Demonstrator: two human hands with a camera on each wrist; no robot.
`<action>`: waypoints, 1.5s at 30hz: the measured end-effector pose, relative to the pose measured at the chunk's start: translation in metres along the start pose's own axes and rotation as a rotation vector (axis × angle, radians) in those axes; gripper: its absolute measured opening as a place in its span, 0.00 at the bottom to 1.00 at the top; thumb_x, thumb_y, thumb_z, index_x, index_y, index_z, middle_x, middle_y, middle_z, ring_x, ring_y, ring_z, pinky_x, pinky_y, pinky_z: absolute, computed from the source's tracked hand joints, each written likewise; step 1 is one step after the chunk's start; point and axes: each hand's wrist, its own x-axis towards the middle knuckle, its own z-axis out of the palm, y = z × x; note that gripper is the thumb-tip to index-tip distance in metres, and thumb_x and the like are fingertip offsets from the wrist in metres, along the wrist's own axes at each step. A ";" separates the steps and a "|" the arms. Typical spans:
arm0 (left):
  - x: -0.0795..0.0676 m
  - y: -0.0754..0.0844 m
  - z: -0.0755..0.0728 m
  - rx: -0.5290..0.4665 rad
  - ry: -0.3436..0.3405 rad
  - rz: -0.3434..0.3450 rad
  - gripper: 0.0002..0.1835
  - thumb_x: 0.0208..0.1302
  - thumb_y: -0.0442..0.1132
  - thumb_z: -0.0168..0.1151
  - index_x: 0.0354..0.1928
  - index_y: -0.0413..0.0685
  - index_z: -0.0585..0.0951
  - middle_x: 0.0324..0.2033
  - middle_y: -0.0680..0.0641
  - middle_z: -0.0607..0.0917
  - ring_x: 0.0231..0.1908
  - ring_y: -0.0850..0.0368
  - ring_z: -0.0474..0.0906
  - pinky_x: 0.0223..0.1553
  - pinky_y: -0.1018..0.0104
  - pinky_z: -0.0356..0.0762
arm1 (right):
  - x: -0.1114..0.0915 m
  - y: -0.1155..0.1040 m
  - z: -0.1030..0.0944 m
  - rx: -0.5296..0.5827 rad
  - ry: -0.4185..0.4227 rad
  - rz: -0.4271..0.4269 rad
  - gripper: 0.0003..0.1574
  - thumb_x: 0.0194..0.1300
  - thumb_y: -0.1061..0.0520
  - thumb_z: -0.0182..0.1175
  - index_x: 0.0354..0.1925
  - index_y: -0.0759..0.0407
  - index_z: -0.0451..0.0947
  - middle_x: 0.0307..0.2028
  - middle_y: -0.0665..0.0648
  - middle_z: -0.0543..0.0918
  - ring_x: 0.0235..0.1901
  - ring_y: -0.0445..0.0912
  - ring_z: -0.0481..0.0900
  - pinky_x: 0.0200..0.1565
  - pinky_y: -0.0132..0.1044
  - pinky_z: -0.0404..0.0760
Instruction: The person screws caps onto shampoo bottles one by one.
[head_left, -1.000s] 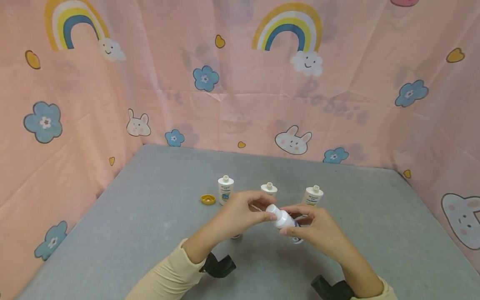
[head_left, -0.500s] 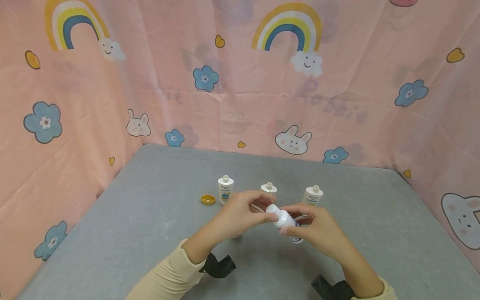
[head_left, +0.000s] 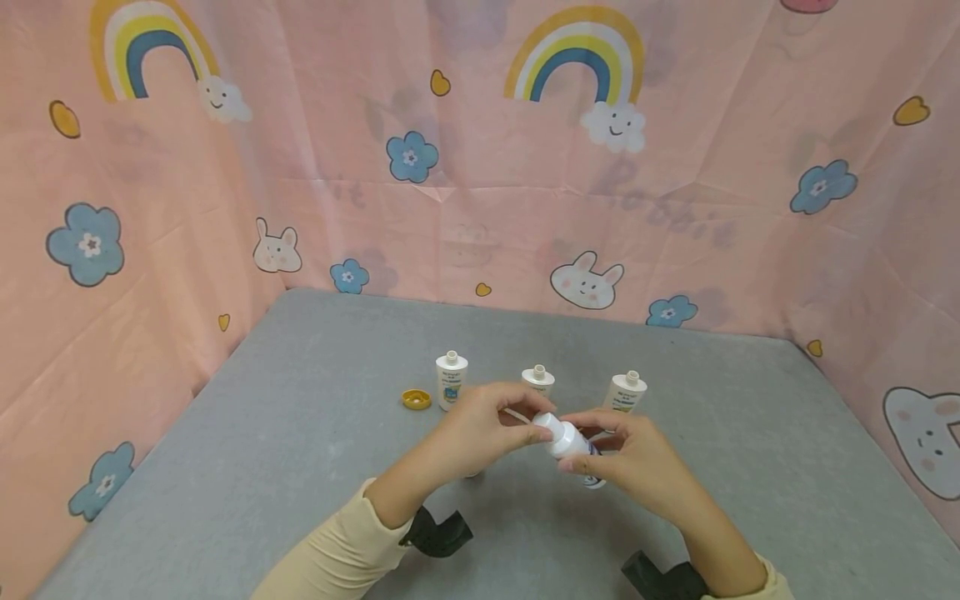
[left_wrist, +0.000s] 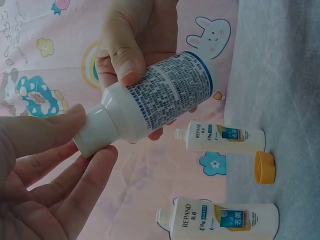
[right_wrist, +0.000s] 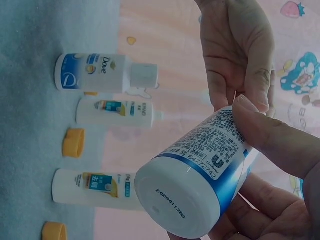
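Both hands meet over the table on a small white bottle, held tilted in the air. My left hand pinches its white cap between thumb and fingers. Around the bottle's body curls my right hand, its thumb on the printed back label in the right wrist view. The cap sits on the bottle's neck. Dense small print and a blue band mark the body, and its base faces the right wrist camera.
Three capless white REPAND bottles stand beyond the hands. A yellow cap lies near the left one; the right wrist view shows more yellow caps. A capped Dove bottle stands there too, mostly hidden by the left hand in the head view.
The left fingers and the cap shift very slightly against the bottle. Otherwise both hands keep their places, and the standing bottles have not moved.
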 end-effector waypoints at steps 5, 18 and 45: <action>0.000 0.000 0.000 -0.013 0.003 -0.040 0.15 0.60 0.39 0.72 0.49 0.45 0.85 0.44 0.49 0.87 0.43 0.59 0.85 0.43 0.74 0.83 | 0.000 -0.001 -0.001 -0.014 0.008 -0.019 0.27 0.55 0.52 0.75 0.53 0.57 0.84 0.51 0.59 0.85 0.46 0.50 0.81 0.43 0.39 0.83; 0.001 -0.003 0.005 -0.013 0.080 -0.040 0.10 0.58 0.40 0.73 0.43 0.49 0.88 0.38 0.51 0.89 0.35 0.64 0.84 0.38 0.74 0.83 | 0.000 -0.001 -0.001 -0.026 0.016 -0.038 0.26 0.55 0.52 0.75 0.53 0.56 0.84 0.51 0.58 0.86 0.47 0.50 0.81 0.45 0.42 0.84; 0.004 -0.009 0.004 -0.181 0.005 0.027 0.13 0.60 0.36 0.71 0.48 0.43 0.87 0.46 0.44 0.88 0.40 0.59 0.86 0.42 0.71 0.85 | 0.002 0.006 -0.011 0.104 -0.128 -0.052 0.30 0.59 0.55 0.72 0.57 0.67 0.79 0.48 0.66 0.83 0.40 0.50 0.86 0.37 0.38 0.87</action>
